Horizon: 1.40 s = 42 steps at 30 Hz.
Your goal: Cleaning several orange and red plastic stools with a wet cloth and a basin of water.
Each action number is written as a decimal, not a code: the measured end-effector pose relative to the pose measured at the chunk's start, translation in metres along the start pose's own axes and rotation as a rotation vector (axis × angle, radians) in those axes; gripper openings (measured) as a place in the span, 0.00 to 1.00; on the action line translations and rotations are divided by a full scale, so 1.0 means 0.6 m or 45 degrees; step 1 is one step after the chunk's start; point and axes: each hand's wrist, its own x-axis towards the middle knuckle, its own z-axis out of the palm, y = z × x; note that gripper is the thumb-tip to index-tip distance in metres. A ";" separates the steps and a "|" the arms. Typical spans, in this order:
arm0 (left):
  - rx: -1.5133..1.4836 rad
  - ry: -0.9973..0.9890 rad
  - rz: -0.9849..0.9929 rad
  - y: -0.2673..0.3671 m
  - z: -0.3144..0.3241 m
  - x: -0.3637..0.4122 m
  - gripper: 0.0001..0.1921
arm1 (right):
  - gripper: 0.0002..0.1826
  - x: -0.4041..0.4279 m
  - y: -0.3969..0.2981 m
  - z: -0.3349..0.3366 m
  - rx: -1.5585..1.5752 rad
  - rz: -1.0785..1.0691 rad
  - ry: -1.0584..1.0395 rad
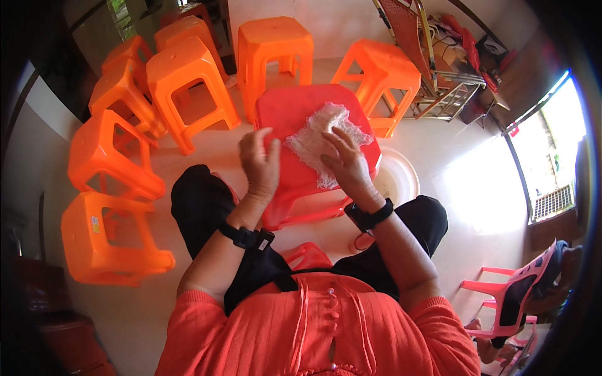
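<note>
A red plastic stool [282,105] stands between my knees, and a frayed whitish cloth [315,141] lies crumpled on the right part of its seat. My right hand [348,162] rests over the cloth, thumb and fingers apart, covering its right side. Above the left edge of the seat is my left hand [259,162], holding nothing, its thumb apart from the slightly curled fingers. I cannot tell whether it touches the seat. Each wrist wears a black strap with a small device.
Several orange plastic stools [188,84] curve around the left and far side, with another orange stool [390,70] at far right. A whitish basin [400,176] sits right of the red stool. Folded metal-framed furniture [437,89] leans beyond. Another person sits in a pink chair [510,291] at lower right.
</note>
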 end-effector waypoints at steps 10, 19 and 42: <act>0.774 -0.854 0.480 0.091 0.106 -0.035 0.36 | 0.19 -0.054 0.118 -0.041 -0.326 0.345 0.301; 1.266 -1.027 -0.168 0.012 0.120 0.177 0.46 | 0.35 -0.069 0.143 -0.016 0.138 0.606 0.329; 1.250 -1.322 0.216 0.057 0.332 0.186 0.38 | 0.30 -0.072 0.141 0.002 -0.060 0.526 0.397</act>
